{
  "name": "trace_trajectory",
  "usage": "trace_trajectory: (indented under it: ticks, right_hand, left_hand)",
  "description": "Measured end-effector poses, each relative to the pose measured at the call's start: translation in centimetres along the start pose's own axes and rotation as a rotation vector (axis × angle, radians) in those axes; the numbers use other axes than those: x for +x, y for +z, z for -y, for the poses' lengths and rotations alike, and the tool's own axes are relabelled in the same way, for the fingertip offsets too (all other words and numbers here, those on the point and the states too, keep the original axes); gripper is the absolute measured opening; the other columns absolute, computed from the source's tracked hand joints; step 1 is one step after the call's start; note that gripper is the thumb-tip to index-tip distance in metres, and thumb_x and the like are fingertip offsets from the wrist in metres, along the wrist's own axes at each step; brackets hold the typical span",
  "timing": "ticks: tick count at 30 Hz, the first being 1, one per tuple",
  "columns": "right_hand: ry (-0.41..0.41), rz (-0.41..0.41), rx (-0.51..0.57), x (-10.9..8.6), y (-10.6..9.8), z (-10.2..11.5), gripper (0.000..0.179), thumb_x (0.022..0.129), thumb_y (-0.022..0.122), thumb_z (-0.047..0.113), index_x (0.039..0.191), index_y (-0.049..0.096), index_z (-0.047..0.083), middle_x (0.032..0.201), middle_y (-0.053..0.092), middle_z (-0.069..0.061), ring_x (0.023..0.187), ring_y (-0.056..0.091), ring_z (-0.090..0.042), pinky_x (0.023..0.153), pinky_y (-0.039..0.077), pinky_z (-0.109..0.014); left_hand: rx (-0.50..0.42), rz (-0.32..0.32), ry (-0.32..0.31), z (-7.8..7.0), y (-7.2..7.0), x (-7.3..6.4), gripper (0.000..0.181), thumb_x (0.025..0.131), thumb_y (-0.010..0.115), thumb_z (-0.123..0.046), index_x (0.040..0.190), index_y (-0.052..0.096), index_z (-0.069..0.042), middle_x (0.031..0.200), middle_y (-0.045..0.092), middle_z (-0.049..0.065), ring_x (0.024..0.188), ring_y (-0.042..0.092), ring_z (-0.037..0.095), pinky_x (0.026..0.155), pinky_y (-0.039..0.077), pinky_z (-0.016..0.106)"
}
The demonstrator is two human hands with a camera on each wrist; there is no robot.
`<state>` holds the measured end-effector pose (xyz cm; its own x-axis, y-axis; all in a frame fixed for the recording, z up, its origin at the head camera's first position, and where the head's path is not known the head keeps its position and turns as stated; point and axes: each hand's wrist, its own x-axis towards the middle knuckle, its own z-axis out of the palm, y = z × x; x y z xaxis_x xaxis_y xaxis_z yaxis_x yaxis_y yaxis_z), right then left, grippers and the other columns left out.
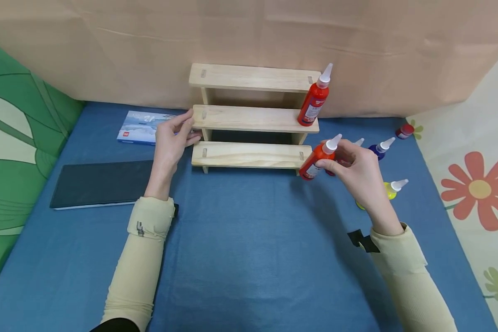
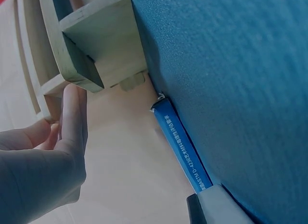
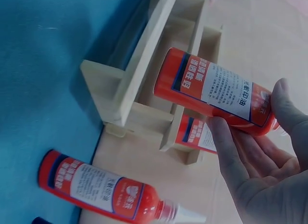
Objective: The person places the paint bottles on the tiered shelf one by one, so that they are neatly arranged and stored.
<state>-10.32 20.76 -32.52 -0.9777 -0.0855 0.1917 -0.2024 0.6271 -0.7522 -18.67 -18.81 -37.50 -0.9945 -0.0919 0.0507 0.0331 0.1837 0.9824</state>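
Note:
A three-tier wooden step rack (image 1: 253, 117) stands at the back of the blue table. My left hand (image 1: 170, 143) grips the left end of its middle tier; in the left wrist view, thumb and fingers meet the wood there. Held between the thumb and fingers of my right hand (image 1: 358, 168) is a red bottle (image 3: 216, 92) with a white cap and nozzle. It leans a little, its base by the right end of the lowest tier; contact is unclear. A second red bottle (image 1: 314, 103) stands upright on the middle tier's right end.
Right of the rack stand a blue bottle (image 1: 377, 151), a yellow bottle (image 1: 392, 188) and another red bottle (image 3: 96, 188), mostly hidden by my hand in the head view. A dark red round item (image 1: 405, 131) sits farther right. A blue-white box (image 1: 139, 125) and black notebook (image 1: 101, 183) lie left.

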Motion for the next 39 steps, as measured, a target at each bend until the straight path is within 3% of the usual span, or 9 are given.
trace_trajectory:
  ticks: [4,9,13,16,18,27,39]
  right_hand:
    - [0.009,0.000,-0.016,0.7,0.1,0.6,0.049,0.093,0.088,0.020,0.137,0.072,0.004,0.126,0.075,-0.017,0.114,0.073,-0.034,0.086,0.053,-0.006]
    - [0.014,0.010,-0.005,1.5,0.4,1.3,0.049,0.095,0.087,0.024,0.137,0.072,0.004,0.127,0.075,-0.015,0.117,0.072,-0.032,0.086,0.055,-0.013]
    - [0.016,0.028,0.028,2.1,0.8,1.7,0.050,0.095,0.087,0.023,0.139,0.071,0.004,0.128,0.074,-0.015,0.120,0.071,-0.033,0.098,0.063,-0.033]
    - [0.009,0.040,0.047,2.6,1.1,2.0,0.051,0.096,0.086,0.021,0.140,0.069,0.003,0.131,0.073,-0.016,0.123,0.070,-0.034,0.104,0.060,-0.052]
    - [-0.004,0.040,0.049,3.0,1.4,2.2,0.050,0.096,0.085,0.020,0.140,0.069,0.002,0.132,0.073,-0.017,0.123,0.070,-0.033,0.106,0.059,-0.056]
    - [-0.056,0.013,0.060,5.0,2.6,3.1,0.047,0.095,0.086,0.013,0.138,0.070,0.000,0.130,0.073,-0.017,0.120,0.071,-0.033,0.105,0.060,-0.052]
    - [-0.057,0.025,0.078,7.6,3.6,4.9,0.046,0.096,0.085,0.017,0.137,0.070,0.000,0.130,0.074,-0.016,0.118,0.071,-0.031,0.106,0.060,-0.044]
  left_hand:
    - [0.007,-0.005,-0.004,0.0,0.1,0.1,0.041,0.112,0.059,-0.016,0.152,0.059,-0.006,0.136,0.062,0.027,0.108,0.076,0.033,0.090,0.064,0.026]
    - [0.016,-0.012,0.003,0.1,0.2,0.2,0.041,0.113,0.058,-0.016,0.152,0.059,-0.005,0.137,0.063,0.027,0.112,0.074,0.039,0.091,0.064,0.025]
    - [0.015,-0.008,0.009,-0.1,0.2,0.3,0.042,0.112,0.059,-0.017,0.152,0.059,-0.005,0.140,0.063,0.027,0.115,0.072,0.041,0.093,0.063,0.027]
    - [0.014,0.000,0.007,-0.1,0.1,0.3,0.042,0.112,0.059,-0.017,0.153,0.058,-0.006,0.142,0.062,0.028,0.116,0.072,0.042,0.094,0.063,0.029]
    - [0.011,0.003,0.006,-0.1,0.1,0.3,0.042,0.112,0.059,-0.018,0.153,0.058,-0.006,0.142,0.061,0.027,0.117,0.071,0.042,0.095,0.063,0.030]
    - [0.018,-0.007,0.006,0.2,-0.1,0.4,0.042,0.113,0.058,-0.018,0.153,0.059,-0.006,0.142,0.062,0.025,0.114,0.073,0.038,0.094,0.063,0.027]
    - [0.023,-0.005,0.010,0.1,0.0,0.3,0.041,0.112,0.059,-0.017,0.152,0.059,-0.005,0.140,0.062,0.026,0.113,0.073,0.039,0.093,0.063,0.027]
